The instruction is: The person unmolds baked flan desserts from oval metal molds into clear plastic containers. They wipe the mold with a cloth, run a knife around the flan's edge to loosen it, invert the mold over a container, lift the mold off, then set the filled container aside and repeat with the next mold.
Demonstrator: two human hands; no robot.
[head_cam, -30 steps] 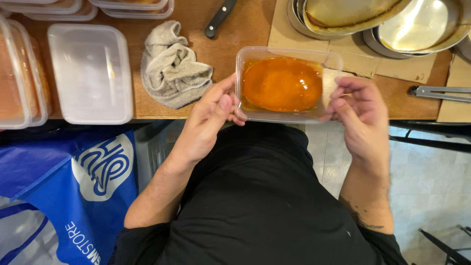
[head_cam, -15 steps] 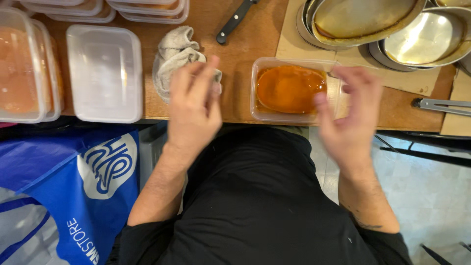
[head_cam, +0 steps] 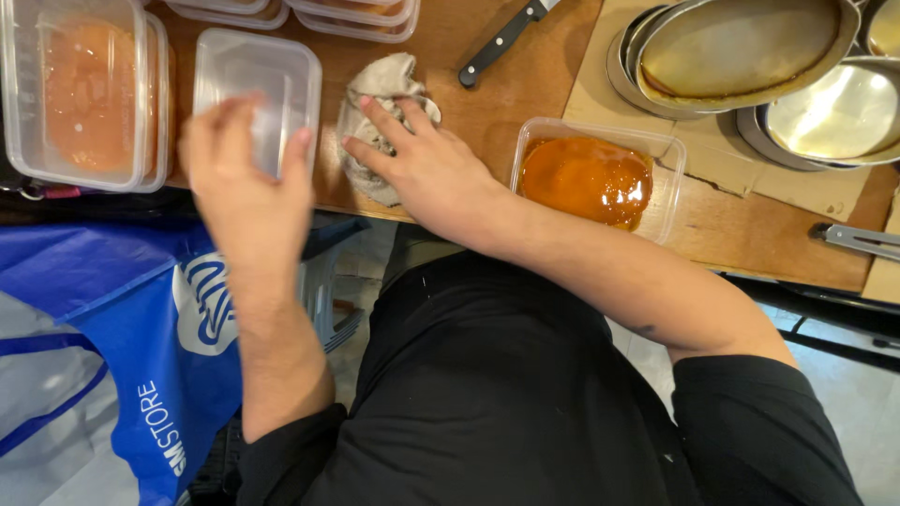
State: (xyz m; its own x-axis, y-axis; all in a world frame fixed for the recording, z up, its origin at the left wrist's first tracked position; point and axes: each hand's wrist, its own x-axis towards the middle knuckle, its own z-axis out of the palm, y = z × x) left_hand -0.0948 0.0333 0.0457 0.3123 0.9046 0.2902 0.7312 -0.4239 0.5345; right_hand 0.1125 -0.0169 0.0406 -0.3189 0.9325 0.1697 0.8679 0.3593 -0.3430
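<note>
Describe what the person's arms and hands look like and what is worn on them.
Both hands, left hand and right hand, are bare, with no gloves, rings or watch visible. The forearms are uncovered; black sleeves end near the elbows, matching the black top. The left hand is motion-blurred.

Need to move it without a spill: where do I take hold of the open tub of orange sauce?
Hold the tub of orange sauce by its two short end walls, one hand each side, coming in level from left and right. It has no lid and looks fairly full, so keep it flat. The right hand rests on the cloth beside it.
</note>
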